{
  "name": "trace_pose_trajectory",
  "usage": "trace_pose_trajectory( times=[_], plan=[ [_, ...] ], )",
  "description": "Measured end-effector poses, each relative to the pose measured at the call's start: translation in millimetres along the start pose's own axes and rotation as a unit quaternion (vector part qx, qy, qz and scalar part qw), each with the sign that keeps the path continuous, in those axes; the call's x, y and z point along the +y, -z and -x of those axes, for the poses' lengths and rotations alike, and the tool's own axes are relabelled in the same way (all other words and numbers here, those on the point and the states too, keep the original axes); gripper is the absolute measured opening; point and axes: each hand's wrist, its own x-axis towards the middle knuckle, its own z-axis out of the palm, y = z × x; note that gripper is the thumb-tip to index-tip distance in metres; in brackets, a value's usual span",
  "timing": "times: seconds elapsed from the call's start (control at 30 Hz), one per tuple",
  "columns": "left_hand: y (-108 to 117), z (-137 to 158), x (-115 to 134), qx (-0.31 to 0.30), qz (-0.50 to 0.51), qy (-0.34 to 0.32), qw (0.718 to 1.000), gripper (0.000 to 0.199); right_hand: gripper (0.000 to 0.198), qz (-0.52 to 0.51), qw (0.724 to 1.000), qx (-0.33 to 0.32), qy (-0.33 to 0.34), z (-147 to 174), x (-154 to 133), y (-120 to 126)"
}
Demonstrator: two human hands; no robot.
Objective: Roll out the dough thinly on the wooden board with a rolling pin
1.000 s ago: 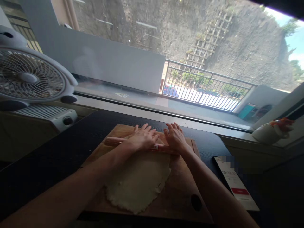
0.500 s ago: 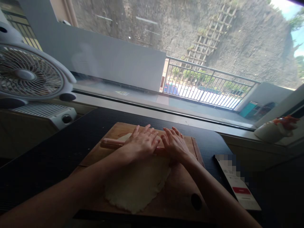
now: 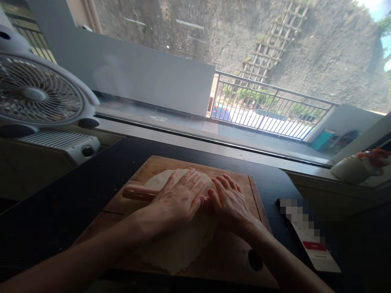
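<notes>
A wooden rolling pin [image 3: 139, 193] lies across a sheet of pale dough [image 3: 180, 248], its left end sticking out. On top of the pin rests my left hand [image 3: 180, 195], palm down and open, with fingers stretched toward the window. My right hand [image 3: 230, 199] also lies flat and open over the pin's right part, which it hides. The two thumbs are close together above the middle of the pin. Under the dough is a wooden cutting board [image 3: 255, 228] with a dark round hole near its front right. My forearms cover parts of the dough and board.
The board lies on a black table [image 3: 116, 162] by a window. A phone [image 3: 317, 252] with a partly blurred screen lies at the right. On the left stands a white fan [image 3: 33, 95] beside a white slatted box [image 3: 61, 142]. A white pot [image 3: 348, 169] sits at the far right.
Both hands and the rolling pin have come back toward me over the dough. More of the dough's far edge now shows beyond my fingers.
</notes>
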Motion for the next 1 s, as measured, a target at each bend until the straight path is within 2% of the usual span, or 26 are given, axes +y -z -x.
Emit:
trace_pose_trajectory(
  times=[0.1,0.23,0.3,0.4,0.53,0.6,0.67,0.73,0.83,0.9,1.0],
  plan=[
    [0,-25,-9,-0.036,-0.003,0.016,0.999,0.054,0.046,0.009,0.999,0.032,-0.022,-22,5,-2],
    [1,-77,-28,-0.081,0.012,0.091,0.992,0.056,0.047,-0.001,0.995,0.043,-0.087,-71,18,-5],
    [2,-89,-33,-0.094,0.027,0.120,0.988,0.058,0.047,-0.001,0.993,0.046,-0.104,-84,22,-4],
    [2,-76,-31,-0.103,0.021,0.083,0.991,0.057,0.048,-0.005,0.995,0.018,-0.094,-73,20,-3],
    [4,-27,-14,-0.069,0.012,-0.013,0.997,0.053,0.051,-0.006,0.998,-0.038,-0.040,-24,9,-1],
    [6,-8,-6,-0.044,0.017,-0.027,0.999,0.053,0.049,0.005,0.999,-0.034,-0.009,-4,4,1],
    [7,-2,-4,-0.032,0.020,-0.036,0.999,0.053,0.046,0.012,1.000,-0.020,0.008,3,2,1],
    [6,-11,-8,-0.038,0.017,-0.035,0.999,0.053,0.045,0.011,1.000,-0.003,0.005,-6,4,0],
    [4,-43,-22,-0.073,0.004,-0.017,0.997,0.051,0.042,0.009,0.998,0.051,-0.020,-41,12,-4],
    [3,-67,-31,-0.093,0.006,0.028,0.995,0.051,0.041,0.010,0.996,0.079,-0.046,-69,18,-6],
    [4,-87,-39,-0.109,0.021,0.100,0.989,0.055,0.042,0.010,0.995,0.066,-0.076,-95,23,-7]
  ],
)
